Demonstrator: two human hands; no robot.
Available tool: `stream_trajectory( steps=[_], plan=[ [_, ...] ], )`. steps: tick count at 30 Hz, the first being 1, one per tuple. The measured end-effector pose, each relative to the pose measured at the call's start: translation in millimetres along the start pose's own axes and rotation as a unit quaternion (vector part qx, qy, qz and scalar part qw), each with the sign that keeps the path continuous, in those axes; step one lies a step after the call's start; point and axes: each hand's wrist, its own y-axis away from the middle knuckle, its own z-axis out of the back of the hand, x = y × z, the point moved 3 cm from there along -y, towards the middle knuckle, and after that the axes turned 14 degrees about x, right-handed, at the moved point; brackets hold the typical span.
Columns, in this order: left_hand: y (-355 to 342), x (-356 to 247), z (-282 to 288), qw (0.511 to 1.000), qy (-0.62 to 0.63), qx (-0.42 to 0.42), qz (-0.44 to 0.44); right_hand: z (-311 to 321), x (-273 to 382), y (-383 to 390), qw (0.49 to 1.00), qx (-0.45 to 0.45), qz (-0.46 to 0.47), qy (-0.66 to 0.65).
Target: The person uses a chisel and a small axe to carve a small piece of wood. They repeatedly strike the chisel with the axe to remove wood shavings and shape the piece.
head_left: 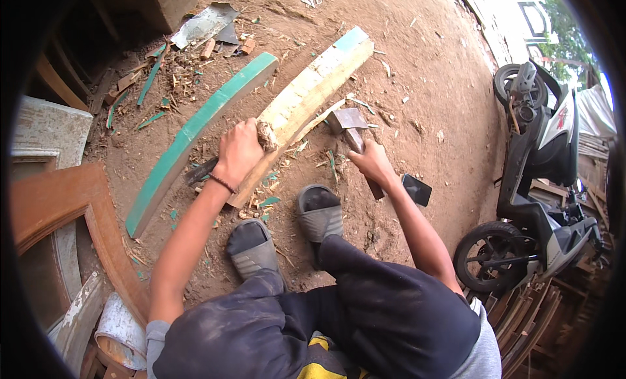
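My left hand grips a long pale timber near its lower end, beside a rough knot; a small teal patch shows at the timber's far end. My right hand is closed on the wooden handle of a hatchet, its dark blade to the right of the timber. A curved teal-painted board lies parallel on the left. A black phone rests on the dirt beside my right forearm, and wood chips lie around the timber.
A parked scooter stands along the right side. Wooden frames and a white bucket are at the lower left. Scrap wood and sheet pieces litter the upper left of the dirt ground. My sandalled feet are below the timber.
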Motion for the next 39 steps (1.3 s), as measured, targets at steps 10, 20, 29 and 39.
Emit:
stream_trajectory(
  steps=[10, 20, 29, 39],
  plan=[
    [0, 1, -5, 1.000, 0.010, -0.005, -0.004, -7, 42, 21, 0.870, 0.149, 0.007, -0.469],
    [45, 26, 27, 0.951, 0.207, -0.194, -0.119, 72, 115, 97, 0.905, 0.018, 0.181, -0.385],
    [113, 66, 51, 0.963, 0.167, -0.201, 0.067, 163, 179, 126, 0.704, -0.076, 0.610, -0.356],
    [125, 43, 12, 0.977, 0.135, -0.164, 0.036, -44, 82, -33, 0.977, 0.093, 0.134, -0.138]
  ],
)
